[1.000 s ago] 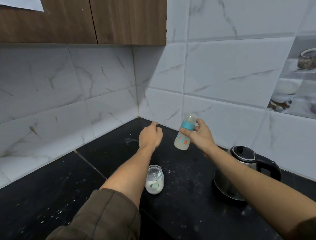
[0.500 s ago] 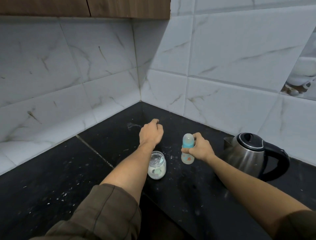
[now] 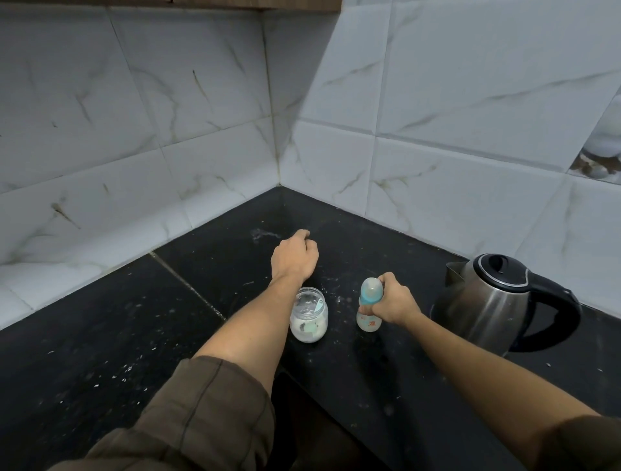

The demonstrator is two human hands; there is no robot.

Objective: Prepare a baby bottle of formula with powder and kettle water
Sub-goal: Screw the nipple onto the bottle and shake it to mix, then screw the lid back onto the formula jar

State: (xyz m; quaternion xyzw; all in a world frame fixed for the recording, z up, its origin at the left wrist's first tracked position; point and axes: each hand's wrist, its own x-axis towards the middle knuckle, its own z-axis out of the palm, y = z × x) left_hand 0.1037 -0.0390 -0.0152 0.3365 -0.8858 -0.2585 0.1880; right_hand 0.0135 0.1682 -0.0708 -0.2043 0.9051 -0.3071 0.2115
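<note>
A small baby bottle with a blue collar and clear cap stands upright on the black counter, holding pale liquid. My right hand is wrapped around its upper part. To its left stands an open glass jar of white powder with a scoop inside. My left hand hovers beyond the jar with fingers curled in and nothing visible in it. A steel electric kettle with a black lid and handle sits to the right of the bottle.
White marble-look tiled walls meet in a corner behind the counter. A wooden cabinet's lower edge runs along the top. Powder specks are scattered on the counter. The counter's inner edge drops off near my body.
My right hand has lowered the bottle from mid-air and set it upright on the counter right of the jar. My left hand stayed about where it was. The camera tilted down.
</note>
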